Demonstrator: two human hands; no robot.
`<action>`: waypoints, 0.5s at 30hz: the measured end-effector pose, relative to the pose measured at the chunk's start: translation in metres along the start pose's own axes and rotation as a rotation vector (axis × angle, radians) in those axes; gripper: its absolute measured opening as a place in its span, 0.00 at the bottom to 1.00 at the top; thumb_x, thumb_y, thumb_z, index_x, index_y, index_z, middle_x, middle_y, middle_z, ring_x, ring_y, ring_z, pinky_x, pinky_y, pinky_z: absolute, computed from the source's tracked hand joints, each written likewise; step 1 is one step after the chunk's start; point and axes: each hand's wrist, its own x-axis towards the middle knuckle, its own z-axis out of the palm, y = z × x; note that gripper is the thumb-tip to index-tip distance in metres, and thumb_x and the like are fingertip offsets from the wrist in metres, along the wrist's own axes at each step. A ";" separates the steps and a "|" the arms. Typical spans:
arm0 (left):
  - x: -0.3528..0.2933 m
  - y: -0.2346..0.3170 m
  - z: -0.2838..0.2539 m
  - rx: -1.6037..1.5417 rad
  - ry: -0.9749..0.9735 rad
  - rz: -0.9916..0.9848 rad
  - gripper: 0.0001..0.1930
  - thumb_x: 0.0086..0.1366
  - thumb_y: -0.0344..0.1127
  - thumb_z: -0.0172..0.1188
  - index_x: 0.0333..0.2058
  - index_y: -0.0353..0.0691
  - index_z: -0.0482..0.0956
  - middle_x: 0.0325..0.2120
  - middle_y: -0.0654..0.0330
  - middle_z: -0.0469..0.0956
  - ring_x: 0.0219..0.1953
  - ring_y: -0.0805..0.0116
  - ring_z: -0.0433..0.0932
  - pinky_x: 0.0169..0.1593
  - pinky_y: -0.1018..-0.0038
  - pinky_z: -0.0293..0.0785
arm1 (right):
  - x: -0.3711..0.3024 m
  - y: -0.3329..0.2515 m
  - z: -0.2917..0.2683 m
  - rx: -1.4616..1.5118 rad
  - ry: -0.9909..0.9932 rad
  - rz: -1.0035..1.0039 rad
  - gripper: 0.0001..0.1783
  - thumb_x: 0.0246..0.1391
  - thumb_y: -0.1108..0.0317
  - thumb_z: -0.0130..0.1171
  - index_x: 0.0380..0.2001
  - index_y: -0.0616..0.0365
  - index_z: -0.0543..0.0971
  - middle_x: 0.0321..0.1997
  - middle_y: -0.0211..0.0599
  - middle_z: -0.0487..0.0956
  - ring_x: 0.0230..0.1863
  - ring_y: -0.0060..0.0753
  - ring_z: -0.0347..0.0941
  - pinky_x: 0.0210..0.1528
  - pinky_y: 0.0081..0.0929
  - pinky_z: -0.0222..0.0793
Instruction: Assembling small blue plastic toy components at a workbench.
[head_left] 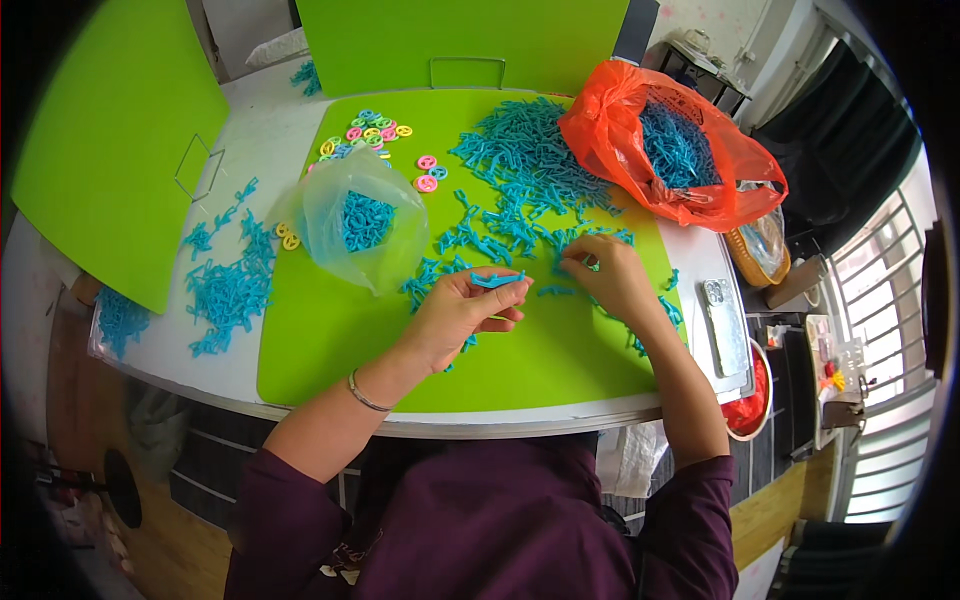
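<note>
My left hand (pixel 462 312) pinches a small blue plastic piece (pixel 497 281) between thumb and fingers, above the green mat (pixel 520 370). My right hand (pixel 612 272) is to its right with fingers curled together, down among loose blue pieces (pixel 510 235). What those fingertips grip, if anything, I cannot make out. Beyond the hands lies a large heap of the same blue pieces (pixel 530 145). To the left of my left hand stands an opened clear plastic bag (pixel 400 255) with blue pieces inside.
Pastel rings (pixel 426 184) lie behind the clear bag. A red plastic bag (pixel 610 110) full of blue pieces stands at the far right. Another blue pile (pixel 230 290) is on the white table's left side. A phone (pixel 725 325) lies near the right edge. Green panels (pixel 460 40) stand behind.
</note>
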 end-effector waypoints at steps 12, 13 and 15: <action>0.000 -0.003 -0.001 -0.008 -0.053 0.011 0.12 0.59 0.34 0.60 0.41 0.35 0.77 0.29 0.64 0.77 0.31 0.76 0.76 0.35 0.80 0.75 | -0.004 -0.005 -0.015 0.436 -0.183 0.204 0.13 0.52 0.69 0.55 0.40 0.65 0.76 0.27 0.25 0.73 0.27 0.17 0.68 0.33 0.18 0.65; 0.000 -0.003 -0.001 -0.012 -0.048 0.010 0.12 0.59 0.34 0.60 0.41 0.35 0.77 0.29 0.64 0.77 0.31 0.76 0.76 0.35 0.80 0.75 | -0.004 -0.007 -0.016 0.490 -0.212 0.216 0.14 0.53 0.69 0.54 0.41 0.65 0.76 0.27 0.24 0.72 0.27 0.17 0.67 0.33 0.17 0.65; 0.000 -0.004 -0.001 -0.024 -0.078 0.015 0.12 0.59 0.33 0.59 0.41 0.35 0.77 0.30 0.63 0.77 0.31 0.76 0.76 0.37 0.79 0.75 | -0.006 -0.007 -0.013 0.578 -0.246 0.218 0.14 0.54 0.68 0.53 0.41 0.63 0.76 0.26 0.24 0.73 0.27 0.17 0.67 0.33 0.17 0.65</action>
